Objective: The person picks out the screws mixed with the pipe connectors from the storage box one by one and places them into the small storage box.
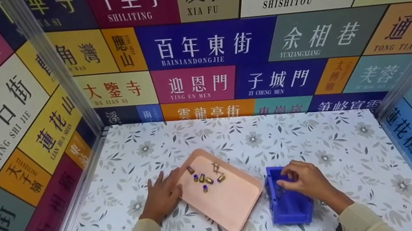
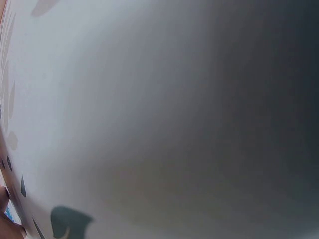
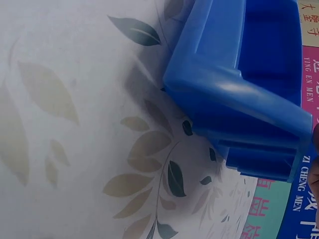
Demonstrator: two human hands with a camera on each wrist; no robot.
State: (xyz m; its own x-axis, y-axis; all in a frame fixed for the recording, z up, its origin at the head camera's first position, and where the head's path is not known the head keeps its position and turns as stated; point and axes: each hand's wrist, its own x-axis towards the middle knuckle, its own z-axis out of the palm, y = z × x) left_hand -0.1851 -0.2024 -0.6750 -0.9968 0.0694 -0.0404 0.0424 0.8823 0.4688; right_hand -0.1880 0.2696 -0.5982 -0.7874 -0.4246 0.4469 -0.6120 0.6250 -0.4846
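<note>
A peach-coloured tray [image 1: 225,201] lies slantwise on the table. Several small brass-coloured pieces with blue ends [image 1: 202,178] are scattered over its far half. At the tray's left rim rests my left hand [image 1: 163,195], its fingers spread and relaxed. To the tray's right stands a blue plastic bin [image 1: 294,219]; the right wrist view shows its outer wall [image 3: 239,94] up close. Over the bin's opening is my right hand [image 1: 306,180], fingers bent and thumb apart from the index fingertip. A few small dark pieces [image 1: 280,190] show inside the bin below it.
A white tabletop [image 1: 131,145] with a leaf-and-flower print lies under everything. Panels of coloured street-name signs [image 1: 211,47] stand along the back and both sides. The left wrist view is mostly blurred tabletop [image 2: 99,99].
</note>
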